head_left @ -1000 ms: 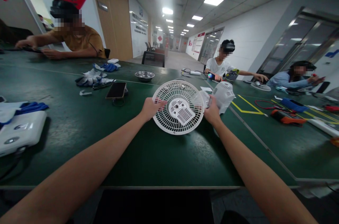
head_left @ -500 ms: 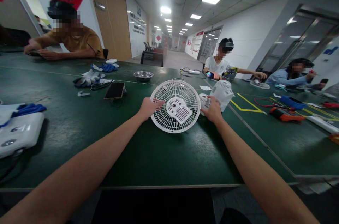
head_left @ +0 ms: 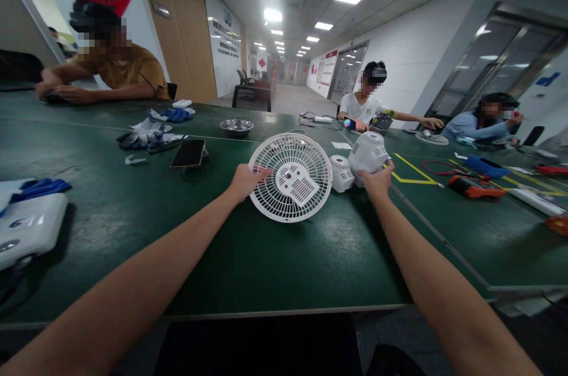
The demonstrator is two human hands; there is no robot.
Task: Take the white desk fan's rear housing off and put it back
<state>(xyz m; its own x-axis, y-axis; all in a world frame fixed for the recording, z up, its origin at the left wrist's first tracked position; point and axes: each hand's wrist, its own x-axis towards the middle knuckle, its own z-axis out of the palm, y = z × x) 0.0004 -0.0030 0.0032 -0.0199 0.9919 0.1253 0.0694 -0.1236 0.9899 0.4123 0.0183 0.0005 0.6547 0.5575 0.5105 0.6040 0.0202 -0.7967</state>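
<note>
A round white fan grille (head_left: 290, 177) is held tilted above the green table (head_left: 213, 251), its slotted centre plate facing me. My left hand (head_left: 244, 182) grips its left rim, thumb over the bars. To the right of the grille stands a small white vented housing (head_left: 341, 174). Beside that is a larger white housing (head_left: 368, 154), and my right hand (head_left: 377, 177) is closed around its lower right part, thumb in front.
A phone (head_left: 189, 153), gloves (head_left: 148, 134) and a metal bowl (head_left: 236, 126) lie left of the grille. A white device (head_left: 33, 225) is at far left. An orange meter (head_left: 477, 186) lies at right. Three people sit across the table.
My right hand has left the grille's right edge and moved right to the larger white housing, which now appears turned. The left hand keeps its hold on the grille.
</note>
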